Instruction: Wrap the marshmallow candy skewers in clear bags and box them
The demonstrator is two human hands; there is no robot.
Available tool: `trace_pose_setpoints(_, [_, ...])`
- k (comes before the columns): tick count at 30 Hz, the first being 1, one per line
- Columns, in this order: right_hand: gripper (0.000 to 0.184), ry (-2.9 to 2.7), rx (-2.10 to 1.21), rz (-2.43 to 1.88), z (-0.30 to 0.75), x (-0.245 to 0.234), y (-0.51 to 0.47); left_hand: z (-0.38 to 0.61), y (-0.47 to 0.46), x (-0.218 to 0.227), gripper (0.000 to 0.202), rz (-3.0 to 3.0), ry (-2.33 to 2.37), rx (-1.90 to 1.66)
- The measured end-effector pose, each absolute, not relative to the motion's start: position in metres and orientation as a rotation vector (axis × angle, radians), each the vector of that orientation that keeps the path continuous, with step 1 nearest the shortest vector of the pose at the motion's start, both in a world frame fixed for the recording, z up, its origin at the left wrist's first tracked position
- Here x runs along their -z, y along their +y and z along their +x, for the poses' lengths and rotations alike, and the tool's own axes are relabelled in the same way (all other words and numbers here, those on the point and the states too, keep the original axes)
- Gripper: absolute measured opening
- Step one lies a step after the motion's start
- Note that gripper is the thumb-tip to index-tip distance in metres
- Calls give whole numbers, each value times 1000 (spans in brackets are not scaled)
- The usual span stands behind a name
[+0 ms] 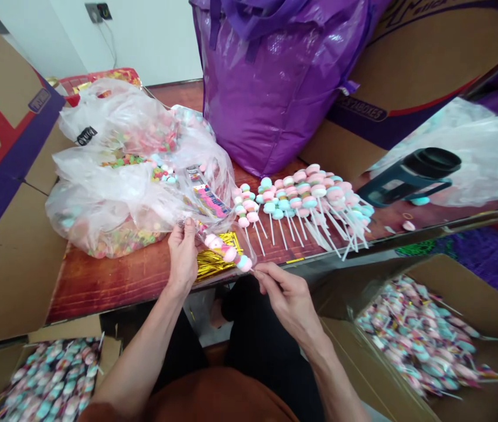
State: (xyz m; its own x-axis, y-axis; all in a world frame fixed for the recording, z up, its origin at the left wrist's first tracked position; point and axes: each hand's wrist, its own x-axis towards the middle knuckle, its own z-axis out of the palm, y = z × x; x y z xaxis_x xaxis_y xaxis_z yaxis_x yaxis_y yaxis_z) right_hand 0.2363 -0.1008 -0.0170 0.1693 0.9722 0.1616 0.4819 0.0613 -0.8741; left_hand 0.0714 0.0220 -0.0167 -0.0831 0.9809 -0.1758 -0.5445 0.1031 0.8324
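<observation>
Above the ties (210, 267), left hand (182, 253) clamps wrapper (252, 246) between fingertips and right hand (286, 290) pinches stick (253, 270), presumably keeping the candy (229, 254) steady.

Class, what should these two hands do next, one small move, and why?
Probably gather the loose edge of the clear bag around the stick: the sweets appear inside, the left hand holds the bag, the right hand pinches the stick, and gold strips lie close by.

I could read "24BOXES" over my feed on the right-hand cardboard box (433, 64); lettering on the plastic bag's black tag (86, 136) was too blurred for me.
</observation>
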Motion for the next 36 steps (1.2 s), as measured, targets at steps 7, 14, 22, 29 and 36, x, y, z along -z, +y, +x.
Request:
trace_pose_setpoints(7, [14, -1544, -361, -1466, 231, 26, -97, 70, 11, 8, 42, 616, 928, -1173])
trace_pose_setpoints(14, [21, -1477, -798, -1507, 225, 13, -100, 69, 6, 8, 38, 572, 857, -1086])
trace_pose_setpoints(22, [26, -1177, -1274, -1397, 223, 10, -97, 71, 5, 10, 42, 533, 855, -1039])
trace_pose_setpoints(29, [25, -1357, -1075, -1451, 210, 13, -97, 77, -3, 12, 38, 556, 830, -1068])
trace_pose_setpoints(36, [31, -934, -1412, -1276, 205, 14, -101, 76, 0, 12, 36, 456, 785, -1100])
